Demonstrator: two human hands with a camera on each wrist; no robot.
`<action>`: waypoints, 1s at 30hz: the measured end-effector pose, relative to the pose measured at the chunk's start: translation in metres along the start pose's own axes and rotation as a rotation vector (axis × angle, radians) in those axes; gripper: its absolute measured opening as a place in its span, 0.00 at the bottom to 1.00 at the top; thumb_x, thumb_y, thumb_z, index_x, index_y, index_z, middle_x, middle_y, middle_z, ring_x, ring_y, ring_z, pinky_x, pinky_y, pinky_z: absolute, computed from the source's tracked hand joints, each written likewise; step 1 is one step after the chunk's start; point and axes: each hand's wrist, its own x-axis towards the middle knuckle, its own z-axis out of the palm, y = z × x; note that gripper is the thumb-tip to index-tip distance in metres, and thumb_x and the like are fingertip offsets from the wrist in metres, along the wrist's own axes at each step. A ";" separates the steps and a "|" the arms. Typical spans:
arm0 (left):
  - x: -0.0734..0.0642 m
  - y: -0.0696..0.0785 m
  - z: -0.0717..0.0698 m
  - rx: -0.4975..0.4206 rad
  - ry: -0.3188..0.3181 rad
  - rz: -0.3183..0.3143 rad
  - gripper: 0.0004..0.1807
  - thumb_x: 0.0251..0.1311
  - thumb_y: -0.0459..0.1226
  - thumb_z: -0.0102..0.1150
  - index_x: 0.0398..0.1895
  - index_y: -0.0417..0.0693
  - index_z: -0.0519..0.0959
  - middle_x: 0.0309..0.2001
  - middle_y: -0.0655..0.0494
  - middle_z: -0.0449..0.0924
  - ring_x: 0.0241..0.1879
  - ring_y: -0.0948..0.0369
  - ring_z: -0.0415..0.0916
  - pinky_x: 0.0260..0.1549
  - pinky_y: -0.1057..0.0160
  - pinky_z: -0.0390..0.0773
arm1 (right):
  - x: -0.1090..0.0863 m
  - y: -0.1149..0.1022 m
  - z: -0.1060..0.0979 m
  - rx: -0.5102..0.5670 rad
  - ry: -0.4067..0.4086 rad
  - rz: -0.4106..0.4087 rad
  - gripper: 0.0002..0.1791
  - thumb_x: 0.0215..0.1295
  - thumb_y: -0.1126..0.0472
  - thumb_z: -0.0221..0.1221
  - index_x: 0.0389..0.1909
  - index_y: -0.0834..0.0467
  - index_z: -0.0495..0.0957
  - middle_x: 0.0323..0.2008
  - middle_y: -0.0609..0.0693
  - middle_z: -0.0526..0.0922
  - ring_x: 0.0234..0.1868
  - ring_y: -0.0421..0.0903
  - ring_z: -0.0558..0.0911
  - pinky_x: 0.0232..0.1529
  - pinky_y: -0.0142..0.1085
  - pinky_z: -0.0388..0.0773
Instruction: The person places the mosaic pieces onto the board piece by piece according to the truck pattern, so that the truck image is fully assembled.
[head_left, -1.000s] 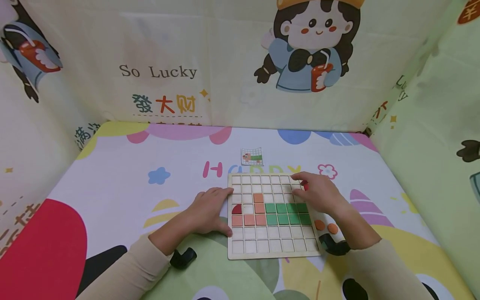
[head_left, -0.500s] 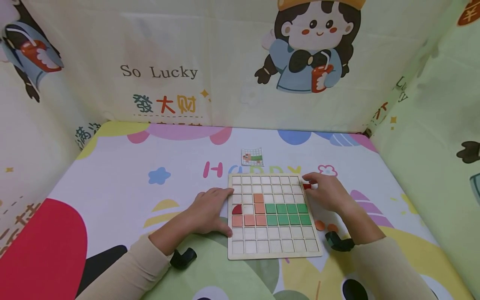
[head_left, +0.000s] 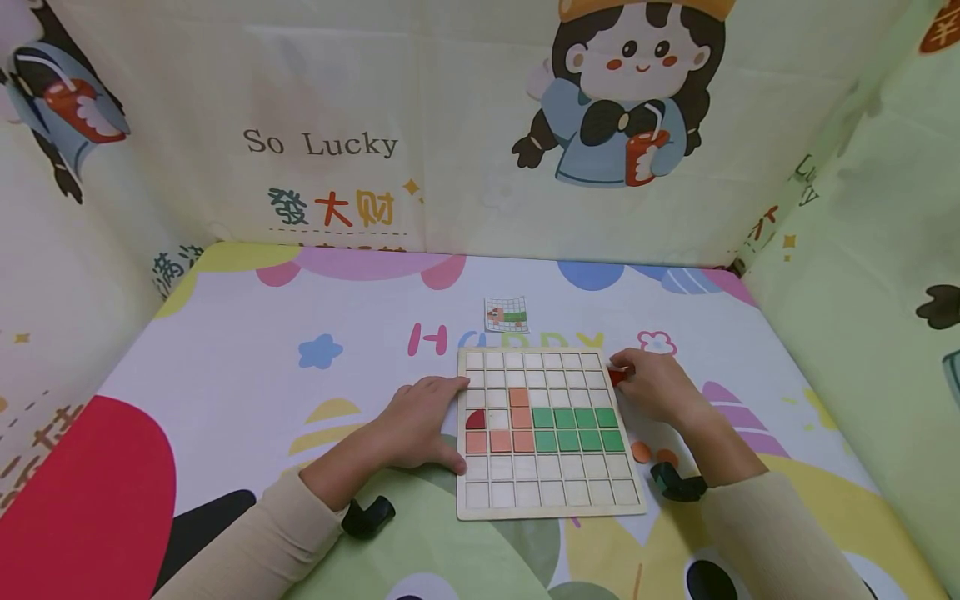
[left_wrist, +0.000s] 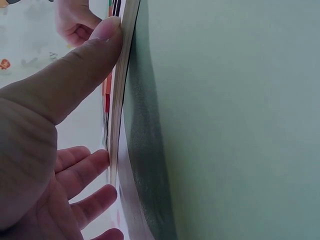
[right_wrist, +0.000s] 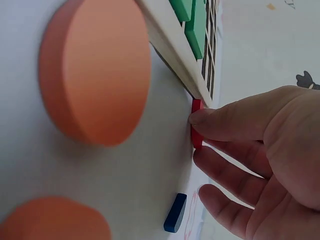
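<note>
A wooden grid board lies on the table, several cells filled with green square tiles, salmon tiles and a red quarter-round tile. My left hand spans its left edge, thumb and fingertips touching the rim; the left wrist view shows these fingers loosely spread. Just beyond the board's right edge, my right hand pinches a small red tile between thumb and fingers, low over the table. Part of that tile is hidden by the thumb.
Two orange round pieces lie right of the board, near my right wrist. A dark blue piece lies below my right fingers in the right wrist view. A small printed picture card sits behind the board. Patterned cloth walls surround the table.
My right hand has moved right, from over the board's upper right corner to beside its right edge, with the red tile at its fingertips. My left hand stays put.
</note>
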 end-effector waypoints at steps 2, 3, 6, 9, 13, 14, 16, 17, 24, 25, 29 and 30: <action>0.000 0.000 0.000 -0.001 -0.001 0.000 0.61 0.36 0.55 0.83 0.74 0.44 0.62 0.68 0.49 0.68 0.69 0.49 0.59 0.63 0.43 0.62 | 0.000 0.001 0.000 -0.006 0.003 0.000 0.21 0.64 0.67 0.61 0.58 0.68 0.77 0.49 0.64 0.83 0.50 0.62 0.80 0.54 0.57 0.76; 0.000 0.000 0.000 -0.002 -0.001 0.000 0.61 0.36 0.55 0.83 0.74 0.44 0.62 0.68 0.49 0.68 0.69 0.49 0.59 0.63 0.43 0.62 | 0.000 0.001 0.000 -0.012 0.004 0.002 0.21 0.65 0.66 0.61 0.58 0.68 0.78 0.49 0.63 0.83 0.50 0.62 0.80 0.53 0.57 0.76; 0.001 -0.001 0.000 0.000 -0.003 -0.002 0.61 0.36 0.55 0.83 0.74 0.45 0.62 0.68 0.49 0.68 0.69 0.49 0.59 0.63 0.43 0.62 | -0.001 0.003 -0.001 -0.033 0.010 0.002 0.20 0.65 0.65 0.62 0.57 0.67 0.78 0.47 0.62 0.84 0.47 0.60 0.81 0.51 0.56 0.78; 0.001 -0.001 0.001 0.000 -0.004 -0.005 0.61 0.36 0.56 0.83 0.74 0.45 0.62 0.68 0.50 0.67 0.69 0.49 0.59 0.63 0.43 0.62 | -0.001 0.004 -0.001 -0.051 0.016 0.004 0.19 0.65 0.64 0.62 0.56 0.67 0.79 0.46 0.62 0.84 0.45 0.59 0.81 0.49 0.55 0.78; 0.001 -0.001 0.000 -0.005 -0.006 -0.007 0.61 0.36 0.55 0.83 0.74 0.45 0.61 0.69 0.50 0.67 0.70 0.49 0.59 0.64 0.43 0.61 | -0.001 0.007 -0.001 -0.047 0.016 0.004 0.19 0.65 0.66 0.60 0.56 0.67 0.79 0.46 0.62 0.84 0.45 0.60 0.82 0.49 0.55 0.78; 0.001 -0.001 0.000 -0.006 -0.006 -0.008 0.61 0.36 0.55 0.83 0.74 0.45 0.62 0.69 0.49 0.67 0.70 0.49 0.59 0.64 0.43 0.61 | -0.001 0.007 -0.002 -0.041 0.013 0.003 0.19 0.65 0.66 0.60 0.56 0.67 0.79 0.46 0.62 0.84 0.45 0.59 0.82 0.49 0.55 0.78; 0.001 -0.001 0.000 -0.005 -0.006 -0.008 0.61 0.36 0.55 0.83 0.74 0.44 0.62 0.69 0.49 0.67 0.70 0.49 0.59 0.65 0.43 0.61 | 0.000 0.008 -0.002 -0.033 0.007 -0.003 0.18 0.65 0.67 0.59 0.55 0.68 0.79 0.46 0.62 0.84 0.45 0.59 0.82 0.49 0.55 0.78; 0.001 0.000 0.000 -0.004 -0.006 -0.006 0.61 0.36 0.55 0.83 0.74 0.44 0.62 0.69 0.49 0.67 0.70 0.49 0.59 0.65 0.43 0.61 | 0.000 0.008 -0.002 -0.027 0.003 -0.006 0.18 0.65 0.68 0.59 0.55 0.68 0.80 0.46 0.62 0.84 0.44 0.59 0.81 0.49 0.54 0.78; 0.001 -0.001 0.001 0.002 -0.002 0.009 0.61 0.36 0.55 0.83 0.74 0.43 0.62 0.68 0.49 0.68 0.69 0.49 0.59 0.65 0.43 0.62 | -0.002 0.006 -0.004 -0.046 0.002 0.013 0.18 0.65 0.66 0.62 0.54 0.69 0.79 0.45 0.63 0.84 0.44 0.59 0.80 0.49 0.55 0.78; 0.001 0.000 0.001 0.003 -0.001 0.009 0.61 0.36 0.55 0.83 0.74 0.43 0.62 0.68 0.49 0.68 0.69 0.49 0.59 0.65 0.43 0.62 | -0.002 0.006 -0.004 -0.054 0.006 0.018 0.19 0.65 0.64 0.62 0.54 0.69 0.80 0.45 0.63 0.83 0.44 0.59 0.80 0.49 0.55 0.78; 0.001 0.000 0.000 0.011 0.000 0.012 0.61 0.36 0.55 0.83 0.74 0.43 0.62 0.68 0.49 0.68 0.69 0.49 0.60 0.65 0.43 0.62 | -0.002 0.009 -0.004 -0.090 0.023 0.036 0.21 0.65 0.58 0.65 0.54 0.68 0.80 0.47 0.63 0.83 0.45 0.60 0.79 0.48 0.57 0.77; 0.001 0.000 0.000 0.012 0.001 0.013 0.61 0.36 0.54 0.83 0.73 0.43 0.62 0.68 0.49 0.68 0.69 0.49 0.60 0.65 0.43 0.62 | -0.002 0.009 -0.004 -0.091 0.027 0.035 0.22 0.65 0.57 0.65 0.54 0.68 0.79 0.48 0.63 0.83 0.46 0.61 0.79 0.48 0.57 0.77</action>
